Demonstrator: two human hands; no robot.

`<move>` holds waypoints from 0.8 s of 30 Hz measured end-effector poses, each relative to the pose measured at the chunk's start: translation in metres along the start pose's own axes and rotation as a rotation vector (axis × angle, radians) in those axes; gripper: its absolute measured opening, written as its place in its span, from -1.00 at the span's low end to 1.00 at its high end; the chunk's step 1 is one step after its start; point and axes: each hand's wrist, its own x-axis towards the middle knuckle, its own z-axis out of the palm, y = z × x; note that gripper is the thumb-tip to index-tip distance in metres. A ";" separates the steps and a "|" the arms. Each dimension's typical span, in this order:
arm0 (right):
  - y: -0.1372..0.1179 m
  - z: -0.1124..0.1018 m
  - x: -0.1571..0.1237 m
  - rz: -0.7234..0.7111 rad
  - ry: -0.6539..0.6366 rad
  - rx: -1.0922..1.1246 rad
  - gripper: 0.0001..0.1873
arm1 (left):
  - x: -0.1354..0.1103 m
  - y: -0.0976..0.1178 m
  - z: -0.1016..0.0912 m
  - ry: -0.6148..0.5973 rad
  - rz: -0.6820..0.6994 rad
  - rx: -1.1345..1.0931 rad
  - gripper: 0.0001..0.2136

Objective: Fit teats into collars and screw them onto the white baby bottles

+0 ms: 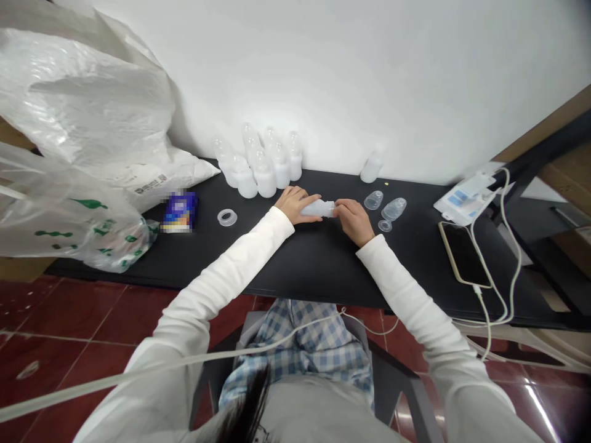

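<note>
A translucent white baby bottle point(317, 208) lies on its side above the black table, with its neck toward the right. My left hand point(294, 205) is wrapped around its body. At the bottle's neck, the fingers of my right hand point(353, 220) are pinched together; what is between them is hidden. Two clear domed caps, one cap point(373, 199) and another cap point(394, 209), lie to the right of my right hand. Beside them is a small clear round piece point(385, 226). A translucent white ring point(227, 217) rests to the left of my left hand.
Several capped baby bottles point(265, 175) stand near the wall, and one white bottle point(371, 167) stands apart. Plastic bags point(87, 104) and a blue packet point(180, 211) are at left. A phone point(464, 253), cables point(512, 271) and a white-blue package point(468, 197) lie at right.
</note>
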 end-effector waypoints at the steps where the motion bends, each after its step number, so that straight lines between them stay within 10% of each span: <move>1: 0.001 0.000 0.000 0.007 -0.002 -0.009 -0.69 | 0.000 0.000 0.001 -0.001 0.007 0.016 -0.35; 24: 0.000 0.002 0.002 0.316 -0.214 -0.103 -0.42 | -0.001 0.011 -0.002 0.053 0.022 0.000 -0.43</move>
